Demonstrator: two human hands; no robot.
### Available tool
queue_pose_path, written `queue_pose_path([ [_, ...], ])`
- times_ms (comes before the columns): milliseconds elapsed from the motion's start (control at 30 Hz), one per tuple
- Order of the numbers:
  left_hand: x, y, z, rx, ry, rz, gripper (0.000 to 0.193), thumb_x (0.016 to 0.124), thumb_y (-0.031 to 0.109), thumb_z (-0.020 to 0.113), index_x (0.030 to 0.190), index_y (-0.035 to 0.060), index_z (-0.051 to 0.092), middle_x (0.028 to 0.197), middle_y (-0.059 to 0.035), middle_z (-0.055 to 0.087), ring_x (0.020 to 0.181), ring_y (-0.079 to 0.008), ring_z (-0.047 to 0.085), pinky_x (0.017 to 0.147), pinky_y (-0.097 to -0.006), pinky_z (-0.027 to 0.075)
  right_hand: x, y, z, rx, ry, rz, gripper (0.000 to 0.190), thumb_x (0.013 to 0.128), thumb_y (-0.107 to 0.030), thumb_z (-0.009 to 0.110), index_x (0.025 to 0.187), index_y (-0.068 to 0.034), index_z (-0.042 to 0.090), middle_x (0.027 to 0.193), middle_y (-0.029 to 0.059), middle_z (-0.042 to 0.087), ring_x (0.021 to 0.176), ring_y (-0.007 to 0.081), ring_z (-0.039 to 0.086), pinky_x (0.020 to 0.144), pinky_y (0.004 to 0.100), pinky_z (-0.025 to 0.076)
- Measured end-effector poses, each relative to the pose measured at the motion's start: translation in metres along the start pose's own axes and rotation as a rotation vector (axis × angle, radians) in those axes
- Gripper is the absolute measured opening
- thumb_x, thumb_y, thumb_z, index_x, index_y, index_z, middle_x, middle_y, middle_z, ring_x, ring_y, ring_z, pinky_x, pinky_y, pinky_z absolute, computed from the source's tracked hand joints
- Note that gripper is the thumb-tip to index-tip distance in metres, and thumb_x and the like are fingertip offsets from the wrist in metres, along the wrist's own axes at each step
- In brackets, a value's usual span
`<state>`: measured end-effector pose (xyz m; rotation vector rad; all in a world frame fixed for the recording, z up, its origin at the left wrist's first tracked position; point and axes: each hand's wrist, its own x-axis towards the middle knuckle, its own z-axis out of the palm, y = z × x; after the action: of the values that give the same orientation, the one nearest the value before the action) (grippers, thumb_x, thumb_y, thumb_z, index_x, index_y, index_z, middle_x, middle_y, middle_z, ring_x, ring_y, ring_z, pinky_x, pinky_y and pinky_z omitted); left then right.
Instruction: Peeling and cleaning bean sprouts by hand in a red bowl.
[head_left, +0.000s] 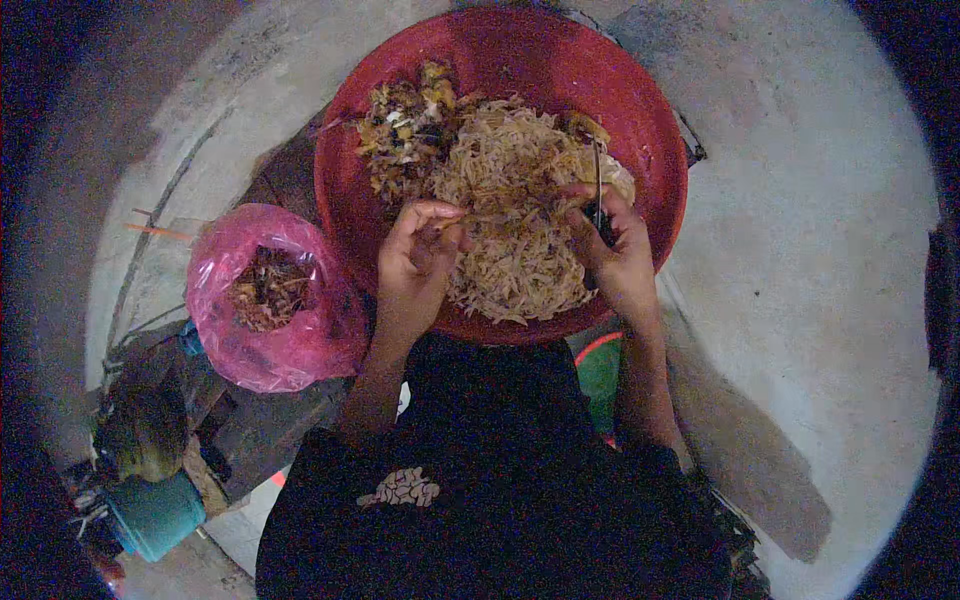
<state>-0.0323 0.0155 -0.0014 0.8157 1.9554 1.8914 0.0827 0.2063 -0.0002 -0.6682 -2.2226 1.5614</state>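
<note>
A wide red plastic basin (510, 45) is in front of me, with a large heap of pale shredded food (517, 255) in its middle. Over the heap's left side, my left hand (420, 262) has its thumb and fingertips together on a thin orange-brown strip (447, 222). My right hand (622, 255) is at the heap's right edge, curled about the dark handle of a small knife (598, 169), its thin blade pointing away from me. Darker, yellowish chunks (405, 127) are piled at the basin's far left. A pale lump (616, 178) lies beside the blade.
Left of the basin stands a pink plastic bag (217, 300), its mouth showing brown scraps (274, 292). A teal bucket (157, 517) is at the lower left. Something green with an orange rim (600, 375) shows below the basin. Pale concrete floor (787, 225) extends to the right.
</note>
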Motion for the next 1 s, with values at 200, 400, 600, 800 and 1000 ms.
queue_pose_path([
  [200,0.008,-0.014,0.008,-0.511,-0.059,-0.27,0.017,0.094,0.013,0.052,0.107,0.0015,0.053,0.094,-0.0061,0.061,0.082,-0.0126,0.06,0.076,-0.0267,0.048,0.003,-0.008,0.008,0.113,0.014,0.003,0.01,0.088,-0.012,0.059,0.096,-0.006,0.06,0.08,0.0,0.059,0.075,0.0077,0.052,0.069,0.0247,0.043],
  [400,0.009,-0.003,0.016,-0.014,0.003,-0.07,0.019,0.089,0.009,0.061,0.105,0.0014,0.055,0.098,-0.0061,0.062,0.085,-0.0118,0.06,0.08,-0.0252,0.048,0.001,-0.007,0.006,0.084,0.073,-0.029,0.009,0.088,-0.013,0.06,0.094,-0.006,0.06,0.075,-0.0019,0.055,0.068,0.0075,0.047,0.064,0.0242,0.04],
  [600,0.012,-0.004,0.012,-0.132,-0.175,-0.183,0.019,0.086,0.005,0.063,0.104,0.0022,0.057,0.103,-0.0054,0.06,0.095,-0.0118,0.058,0.082,-0.0249,0.048,0.003,-0.008,0.006,-0.071,0.049,-0.044,0.01,0.089,-0.012,0.059,0.095,-0.004,0.06,0.081,-0.002,0.06,0.068,0.0065,0.05,0.061,0.0226,0.04],
  [800,0.017,0.001,0.017,-0.328,-0.222,-0.251,0.028,0.095,0.014,0.051,0.12,0.0018,0.053,0.095,-0.0037,0.059,0.092,-0.012,0.058,0.079,-0.0253,0.049,0.002,0.007,0.009,-0.333,0.12,-0.168,0.011,0.087,-0.008,0.058,0.095,-0.002,0.059,0.085,0.0104,0.063,0.075,0.0164,0.06,0.068,0.0286,0.046],
  [1000,0.014,0.009,0.024,-0.365,-0.088,-0.595,0.034,0.098,0.016,0.044,0.129,0.003,0.046,0.095,-0.0033,0.057,0.091,-0.0119,0.058,0.069,-0.0243,0.051,0.008,0.011,0.016,-0.536,0.138,-0.212,0.022,0.089,-0.011,0.056,0.109,-0.004,0.053,0.085,0.0186,0.063,0.077,0.0329,0.063,0.069,0.0368,0.049],
])
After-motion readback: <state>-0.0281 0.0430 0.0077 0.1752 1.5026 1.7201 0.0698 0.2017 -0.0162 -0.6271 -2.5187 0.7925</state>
